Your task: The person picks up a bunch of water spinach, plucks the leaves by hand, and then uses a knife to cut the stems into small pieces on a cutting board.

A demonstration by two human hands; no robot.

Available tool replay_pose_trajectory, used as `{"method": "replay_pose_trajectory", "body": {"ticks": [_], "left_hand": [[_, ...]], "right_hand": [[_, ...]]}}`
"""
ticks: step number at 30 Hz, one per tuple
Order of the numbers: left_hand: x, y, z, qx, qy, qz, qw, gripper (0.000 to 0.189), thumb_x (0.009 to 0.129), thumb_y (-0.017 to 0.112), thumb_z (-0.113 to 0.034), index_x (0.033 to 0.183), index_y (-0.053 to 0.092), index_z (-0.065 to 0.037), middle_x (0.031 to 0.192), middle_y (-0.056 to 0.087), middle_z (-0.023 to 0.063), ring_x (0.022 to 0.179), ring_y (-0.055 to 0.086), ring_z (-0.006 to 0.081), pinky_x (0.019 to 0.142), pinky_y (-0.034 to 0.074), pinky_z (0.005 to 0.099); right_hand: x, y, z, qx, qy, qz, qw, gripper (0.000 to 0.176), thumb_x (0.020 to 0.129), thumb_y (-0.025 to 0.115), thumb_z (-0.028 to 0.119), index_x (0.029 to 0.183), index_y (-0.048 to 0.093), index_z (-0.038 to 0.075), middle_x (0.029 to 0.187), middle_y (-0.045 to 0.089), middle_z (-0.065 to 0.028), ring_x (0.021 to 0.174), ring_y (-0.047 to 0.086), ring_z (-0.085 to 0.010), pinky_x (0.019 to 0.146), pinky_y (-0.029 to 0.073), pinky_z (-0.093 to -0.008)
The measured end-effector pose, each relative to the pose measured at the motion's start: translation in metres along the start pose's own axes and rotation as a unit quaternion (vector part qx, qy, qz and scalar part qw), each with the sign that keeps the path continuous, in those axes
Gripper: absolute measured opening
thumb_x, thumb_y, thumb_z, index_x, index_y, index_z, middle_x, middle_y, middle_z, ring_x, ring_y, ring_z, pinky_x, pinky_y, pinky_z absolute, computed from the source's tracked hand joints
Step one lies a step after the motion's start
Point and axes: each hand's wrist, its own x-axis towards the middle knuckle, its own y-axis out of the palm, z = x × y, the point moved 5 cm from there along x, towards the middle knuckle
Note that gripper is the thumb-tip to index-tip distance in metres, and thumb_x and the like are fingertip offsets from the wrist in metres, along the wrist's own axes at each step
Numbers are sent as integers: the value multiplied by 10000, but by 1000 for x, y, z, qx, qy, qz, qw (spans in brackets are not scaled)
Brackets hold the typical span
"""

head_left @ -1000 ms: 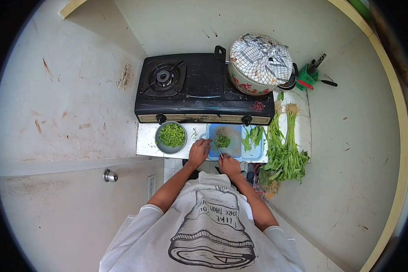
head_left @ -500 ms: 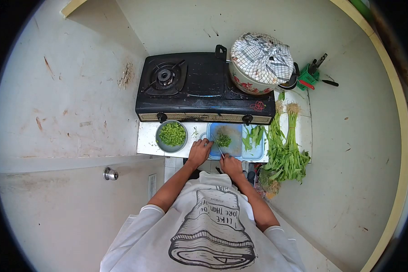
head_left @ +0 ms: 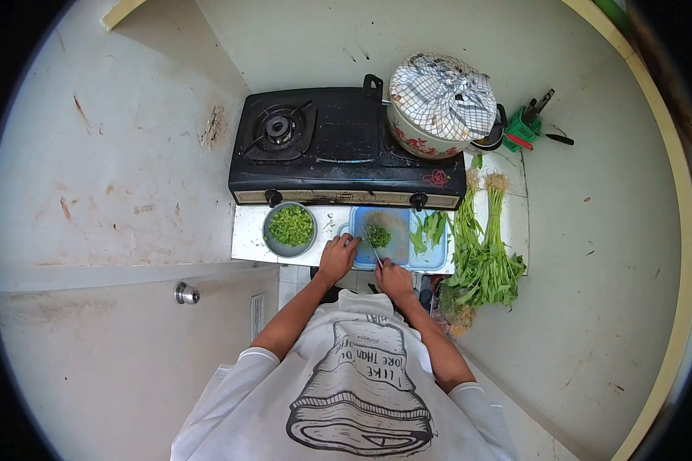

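Observation:
My right hand is closed around the handle of a knife, whose blade points up and left across a pile of finely chopped greens. Under the pile is a blue cutting board. My left hand rests at the board's left edge, fingers stretched out close to the blade and the chopped greens. Several cut green leaves lie on the board's right part. Left of my left hand stands a round grey bowl holding chopped greens.
Behind the board stands a black two-burner gas stove, with a cloth-covered floral pot on its right. Bunches of leafy greens overhang the counter's right edge. A green basket with knives is at the back right.
The knife blade has shifted slightly over the chopped greens, staying in my right hand. My left hand keeps nearly the same place, and the whole view has moved very little.

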Motion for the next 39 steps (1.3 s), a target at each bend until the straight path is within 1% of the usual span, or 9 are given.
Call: {"method": "replay_pose_trajectory", "body": {"ticks": [7, 13, 16, 19, 25, 28, 34, 37, 39], "left_hand": [[-5, -3, 5, -46, -7, -23, 999, 280, 900, 654, -106, 1176, 701, -103, 1075, 662, 90, 986, 631, 310, 855, 501, 449], [-5, -10, 7, -104, -51, -54, 992, 232, 921, 647, -95, 1144, 699, -60, 1039, 671, 118, 992, 634, 338, 890, 505, 454], [0, -15, -1, -118, -39, -85, 989, 286, 934, 638, -85, 1218, 670, -58, 1031, 666, 125, 954, 643, 346, 872, 524, 446], [8, -18, -14, -235, -91, -49, 967, 374, 939, 635, -89, 1313, 626, -80, 1025, 661, 134, 899, 654, 349, 815, 544, 442], [23, -14, -43, -151, 44, 8, 988, 464, 946, 605, -87, 1407, 575, -130, 1023, 671, 157, 878, 675, 377, 776, 565, 468], [30, -3, -40, -134, 27, 44, 990, 497, 938, 600, -90, 1430, 556, -148, 1053, 692, 183, 906, 689, 391, 786, 570, 479], [44, -10, -30, -134, -115, 108, 978, 611, 937, 630, -139, 1525, 477, -201, 830, 721, 160, 727, 701, 375, 696, 568, 488], [40, -17, -19, -189, -166, 46, 967, 629, 967, 632, -169, 1563, 434, -203, 742, 702, 130, 640, 689, 327, 646, 553, 454], [31, -18, -11, -215, -179, 19, 960, 617, 984, 633, -187, 1567, 429, -190, 750, 700, 128, 632, 684, 295, 637, 544, 431]], "right_hand": [[3, 12, -1, -1, -22, 7, 1000, 405, 1006, 560, 386, 976, 644, -9, 734, 700, -283, 691, 716, -470, 674, 581, -574], [10, -7, -10, 28, 17, -42, 999, 431, 1025, 535, 419, 1007, 632, -1, 763, 710, -279, 706, 713, -478, 677, 576, -585], [9, -19, -11, 34, 26, -39, 998, 439, 1030, 527, 434, 1016, 624, 6, 751, 707, -276, 703, 711, -479, 671, 575, -580], [6, -30, -11, 35, 34, -29, 998, 419, 1015, 565, 409, 993, 626, -5, 764, 713, -264, 707, 721, -456, 667, 581, -556], [2, -43, -19, 79, -18, -81, 993, 347, 987, 610, 399, 975, 617, 52, 726, 702, -255, 680, 704, -463, 651, 568, -564], [0, -47, -25, 83, -51, -95, 991, 311, 975, 637, 377, 960, 620, 66, 725, 711, -224, 667, 702, -455, 639, 563, -561], [-6, -61, -51, 130, -69, -114, 983, 297, 987, 648, 331, 1022, 635, 36, 929, 697, -198, 821, 699, -423, 733, 557, -529], [-10, -66, -71, 40, -63, -149, 986, 306, 988, 655, 325, 1053, 628, 27, 975, 661, -199, 852, 679, -423, 756, 547, -518], [-12, -70, -84, 56, -71, -130, 987, 305, 986, 658, 326, 1058, 624, 32, 953, 663, -195, 832, 674, -429, 739, 543, -520]]}}
